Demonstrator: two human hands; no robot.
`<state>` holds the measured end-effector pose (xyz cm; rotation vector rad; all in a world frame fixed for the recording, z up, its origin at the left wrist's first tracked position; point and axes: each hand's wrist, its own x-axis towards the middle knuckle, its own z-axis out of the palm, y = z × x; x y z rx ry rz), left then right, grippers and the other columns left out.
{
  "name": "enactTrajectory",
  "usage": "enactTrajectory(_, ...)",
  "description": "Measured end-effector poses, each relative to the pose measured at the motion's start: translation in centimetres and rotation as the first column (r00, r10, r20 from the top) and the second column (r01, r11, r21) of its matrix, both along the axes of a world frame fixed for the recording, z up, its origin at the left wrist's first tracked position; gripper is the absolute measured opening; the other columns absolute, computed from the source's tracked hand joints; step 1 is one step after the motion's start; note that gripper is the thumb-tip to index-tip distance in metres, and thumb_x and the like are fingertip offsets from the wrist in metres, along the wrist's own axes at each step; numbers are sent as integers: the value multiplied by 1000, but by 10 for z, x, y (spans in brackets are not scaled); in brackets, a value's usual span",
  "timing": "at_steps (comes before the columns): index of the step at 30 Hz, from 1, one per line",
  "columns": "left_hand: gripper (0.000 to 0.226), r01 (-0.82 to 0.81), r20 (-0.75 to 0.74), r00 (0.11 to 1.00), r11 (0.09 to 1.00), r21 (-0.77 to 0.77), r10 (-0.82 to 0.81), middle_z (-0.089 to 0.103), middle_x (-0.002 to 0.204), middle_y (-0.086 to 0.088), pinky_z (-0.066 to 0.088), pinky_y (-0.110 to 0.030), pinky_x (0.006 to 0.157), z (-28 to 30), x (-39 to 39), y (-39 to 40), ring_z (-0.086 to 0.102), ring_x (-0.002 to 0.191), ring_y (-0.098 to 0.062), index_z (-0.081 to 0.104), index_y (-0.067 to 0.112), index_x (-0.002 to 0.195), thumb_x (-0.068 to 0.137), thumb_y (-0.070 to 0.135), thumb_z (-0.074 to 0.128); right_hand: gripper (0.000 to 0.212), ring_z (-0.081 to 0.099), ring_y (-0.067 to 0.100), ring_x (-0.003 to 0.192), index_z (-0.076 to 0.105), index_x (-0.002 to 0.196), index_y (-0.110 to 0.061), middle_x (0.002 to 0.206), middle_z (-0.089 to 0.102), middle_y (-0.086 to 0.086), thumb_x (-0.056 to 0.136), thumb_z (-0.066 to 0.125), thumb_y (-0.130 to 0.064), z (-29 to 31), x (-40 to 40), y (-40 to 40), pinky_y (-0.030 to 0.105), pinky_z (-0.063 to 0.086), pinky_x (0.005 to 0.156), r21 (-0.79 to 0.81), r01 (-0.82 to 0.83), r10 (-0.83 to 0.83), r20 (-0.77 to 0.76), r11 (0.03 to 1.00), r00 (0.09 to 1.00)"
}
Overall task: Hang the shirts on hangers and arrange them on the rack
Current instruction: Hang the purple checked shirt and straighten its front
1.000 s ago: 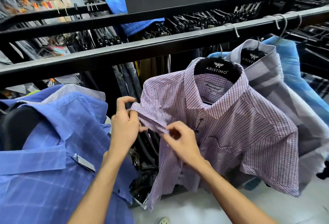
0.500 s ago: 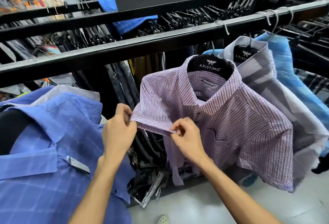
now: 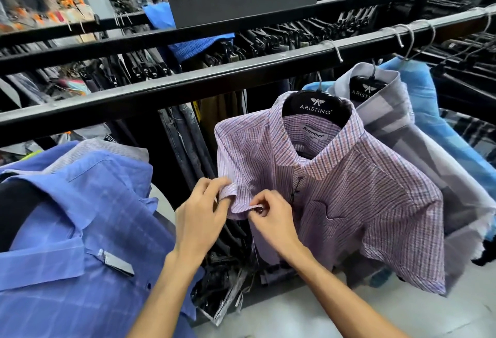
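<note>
At seven o'clock, the left hand (image 3: 200, 219) is reaching up, fingers pinching the checked shirt (image 3: 349, 203) sleeve hem; the right hand (image 3: 271, 223) is pinching it beside, shirt hanging on its hanger (image 3: 316, 108) from the rack rail (image 3: 188, 88) at one o'clock.

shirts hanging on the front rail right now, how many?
3: purple check shirt nearest, both hands on its sleeve; grey shirt behind it; light blue shirt rearmost. More may hang out of frame.

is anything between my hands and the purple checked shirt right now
Nothing visible. Both the left hand and right hand already pinch the sleeve hem of the purple checked shirt, which hangs on its hanger from the rack rail.
</note>
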<state>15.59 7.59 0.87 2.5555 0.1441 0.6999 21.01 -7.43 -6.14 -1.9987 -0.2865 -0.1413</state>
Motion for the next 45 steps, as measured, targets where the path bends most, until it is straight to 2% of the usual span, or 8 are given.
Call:
enactTrajectory(5, 20, -221, -68, 975, 904, -366, 211, 65, 84, 13, 45, -35, 71, -11, 10, 25, 63, 79, -20, 54, 37, 97, 94, 18, 60, 30, 50, 9, 66, 63, 89, -17, 92, 49, -3, 72, 61, 8, -7, 2, -3, 10, 38, 69, 2, -71, 70, 78, 998, 994)
enactTrajectory(9, 44, -135, -286, 955, 972, -191, 76, 50, 112, 5, 49, -38, 77, -21, 8, 41, 59, 81, -10, 56, 39, 117, 87, 6, 58, 25, 56, 11, 73, 65, 106, -17, 104, 45, -7, 85, 65, -3, -15, 3, -9, 22, 49, 77, -132, -292, 302, 63, 947, 951)
enactTrajectory(13, 44, -3, -178, 983, 978, -209, -35, 39, 119, 8, 39, -24, 93, -16, 16, 27, 49, 96, 4, 63, 29, 116, 81, 2, 66, 27, 59, 5, 85, 65, 119, -19, 112, 47, -6, 92, 69, -20, -2, 4, -22, 22, 52, 84, -172, -319, 347, 162, 932, 924)
enactTrajectory(20, 24, 290, 209, 951, 892, -346, -228, 55, 111, 3, 49, -21, 88, 28, 50, -37, 62, 99, -11, 68, 19, 112, 94, 3, 66, 20, 60, 10, 96, 72, 105, -4, 102, 61, 8, 86, 69, 3, 63, -14, -53, 16, 48, 92, -52, -34, 57, 549, 998, 834)
enactTrajectory(26, 43, 406, 169, 912, 882, -242, -373, 49, 141, 4, 36, -28, 111, 79, 98, -67, 52, 127, -19, 55, 24, 140, 97, 19, 54, 26, 58, 22, 98, 72, 110, -2, 104, 59, 14, 84, 79, -3, 129, -15, -113, 31, 50, 93, 62, 445, -347, 724, 893, 596)
enactTrajectory(33, 47, 529, -6, 848, 846, -65, -530, 67, 128, 14, 48, -47, 102, 78, 155, -40, 61, 121, -18, 54, 40, 142, 105, 53, 28, 41, 52, 7, 102, 68, 120, -10, 109, 59, 5, 81, 83, -8, 117, -10, -175, 12, 42, 95, -168, 498, -340, 547, 850, 765)
enactTrajectory(40, 30, 586, 38, 801, 767, -262, -598, 69, 98, 33, 48, -19, 92, 90, 146, -30, 62, 97, 10, 68, 46, 100, 101, 18, 60, 26, 65, 6, 90, 76, 110, -6, 96, 73, 3, 85, 82, -10, 123, -11, -197, 13, 48, 89, -196, 376, -189, 607, 906, 772)
enactTrajectory(45, 18, 617, 17, 759, 710, -340, -651, 67, 88, 9, 50, -38, 84, 93, 150, -29, 59, 84, -5, 64, 40, 100, 98, 22, 63, 15, 70, 1, 86, 80, 102, -12, 92, 75, -8, 86, 80, -12, 134, -2, -208, 18, 54, 81, -181, 266, -131, 540, 947, 832)
